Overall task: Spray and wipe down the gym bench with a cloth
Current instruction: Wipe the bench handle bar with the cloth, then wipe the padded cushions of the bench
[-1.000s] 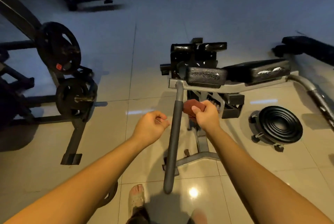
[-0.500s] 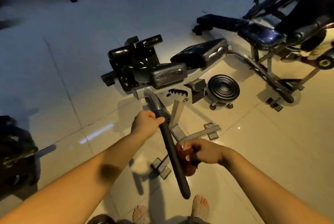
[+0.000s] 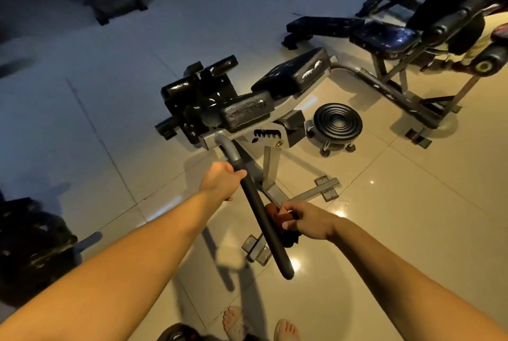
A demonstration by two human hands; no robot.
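The person is standing on a glossy tiled floor point(image 3: 384, 230) and looking down at a gym bench point(image 3: 244, 112) with black pads on a grey metal frame. A long bar with a black padded handle point(image 3: 258, 211) is sticking out from the bench's frame toward the person. The left hand point(image 3: 221, 181) is gripping the upper end of that handle, with fingers and thumb curled tight around it. The right hand point(image 3: 309, 219) is clutching a reddish-brown cloth point(image 3: 275, 213) with its fingers closed on it. It is pressing the cloth against the right side of the handle, lower down than the left hand. Part of the cloth is hanging below the hand in shadow. The person's bare feet point(image 3: 233, 322) are showing at the bottom edge. A round black ribbed disc point(image 3: 338, 120) on small legs is sitting on the floor just beside the bench, on its right. A second bench point(image 3: 384, 35) is standing farther right, and dark weight plates point(image 3: 30, 252) are lying at the left edge.
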